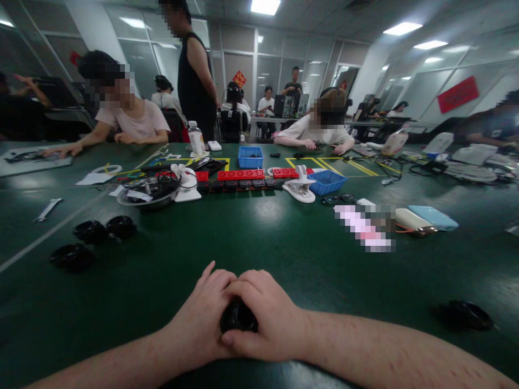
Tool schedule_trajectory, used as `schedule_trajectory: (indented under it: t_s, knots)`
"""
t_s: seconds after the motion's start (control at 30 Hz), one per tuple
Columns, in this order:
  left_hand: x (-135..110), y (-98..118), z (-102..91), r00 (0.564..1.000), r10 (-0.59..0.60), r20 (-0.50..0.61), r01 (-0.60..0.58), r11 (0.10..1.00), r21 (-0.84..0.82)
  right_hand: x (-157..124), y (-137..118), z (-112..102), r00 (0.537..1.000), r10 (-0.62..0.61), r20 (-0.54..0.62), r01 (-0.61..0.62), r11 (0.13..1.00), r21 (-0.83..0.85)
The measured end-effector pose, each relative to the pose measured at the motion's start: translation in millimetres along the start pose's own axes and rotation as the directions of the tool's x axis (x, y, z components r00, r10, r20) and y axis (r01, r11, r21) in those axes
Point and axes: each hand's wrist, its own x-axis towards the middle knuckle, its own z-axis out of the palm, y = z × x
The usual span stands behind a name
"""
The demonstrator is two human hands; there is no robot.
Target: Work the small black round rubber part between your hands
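Observation:
Both my hands meet at the near edge of the green table [259,243], closed together around a small round black part [238,319]. My left hand [198,324] cups it from the left. My right hand [270,319] wraps over it from the right, thumb along the bottom. Only a dark sliver of the part shows between my fingers. Three similar black round parts [91,232] lie to the left, and another black part [466,315] rests at the right.
Mid-table stand red and black power strips [241,175], two blue bins [326,181], a bowl of cables [148,192], white clip devices [300,189] and glasses [338,199]. A wrench [47,209] lies left. Several people sit at the far side; one stands.

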Motion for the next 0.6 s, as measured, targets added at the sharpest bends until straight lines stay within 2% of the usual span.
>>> schedule_trajectory:
  t_s: [0.1,0.2,0.3,0.4,0.5,0.6]
  knots:
    - [2,2,-2.0,0.999,0.024,-0.021,-0.025,1.0,-0.009,0,0,0,0.999,-0.049,-0.008,0.049,0.999,0.015]
    - [7,4,-9.1,0.998,0.047,0.033,-0.044,0.995,-0.094,1,-2,-1,0.991,-0.119,-0.063,0.122,0.991,0.051]
    - [13,5,-17.1,0.994,0.044,0.102,-0.023,0.981,-0.193,3,-4,-2,0.958,-0.255,-0.13,0.27,0.956,0.112]
    - [14,2,-20.3,0.984,0.099,0.148,-0.074,0.984,-0.163,6,-5,-2,0.92,-0.362,-0.15,0.383,0.912,0.145]
    - [12,-4,-17.4,0.979,0.13,0.158,-0.116,0.989,-0.091,7,-4,-2,0.928,-0.344,-0.146,0.364,0.92,0.146]
    - [7,-7,-11.6,0.986,0.099,0.135,-0.094,0.994,-0.047,6,-3,-4,0.952,-0.271,-0.139,0.287,0.951,0.112]
